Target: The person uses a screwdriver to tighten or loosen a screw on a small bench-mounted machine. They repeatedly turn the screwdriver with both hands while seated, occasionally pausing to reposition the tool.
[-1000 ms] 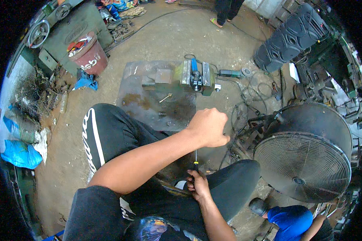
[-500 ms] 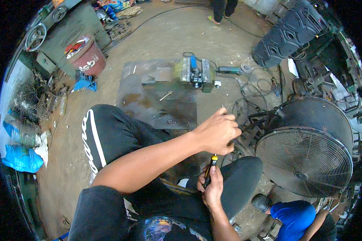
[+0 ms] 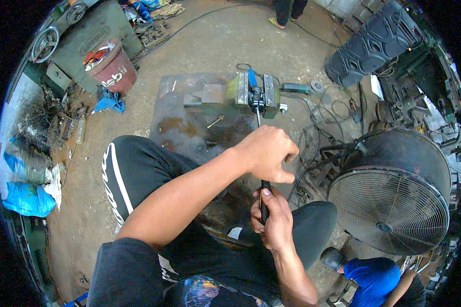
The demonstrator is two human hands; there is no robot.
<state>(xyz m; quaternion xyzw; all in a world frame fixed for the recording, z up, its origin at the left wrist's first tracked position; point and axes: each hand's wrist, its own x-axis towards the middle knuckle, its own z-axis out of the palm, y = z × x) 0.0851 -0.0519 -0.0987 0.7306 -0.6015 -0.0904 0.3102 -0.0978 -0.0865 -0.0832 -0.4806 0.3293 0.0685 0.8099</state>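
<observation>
Now, left hand (image 3: 268, 152) clenched on file (image 3: 264, 197) nearer vise (image 3: 256, 93) | right hand (image 3: 274, 222) grasping black handle | stiff, slim, likely rigid steel; grip both ends.

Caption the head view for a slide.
Both hands, left hand above right hand, grip a black-handled tool near a floor fan.

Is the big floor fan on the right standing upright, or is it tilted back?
Tilted back: the floor fan shows its round grille face up toward the camera.
</observation>
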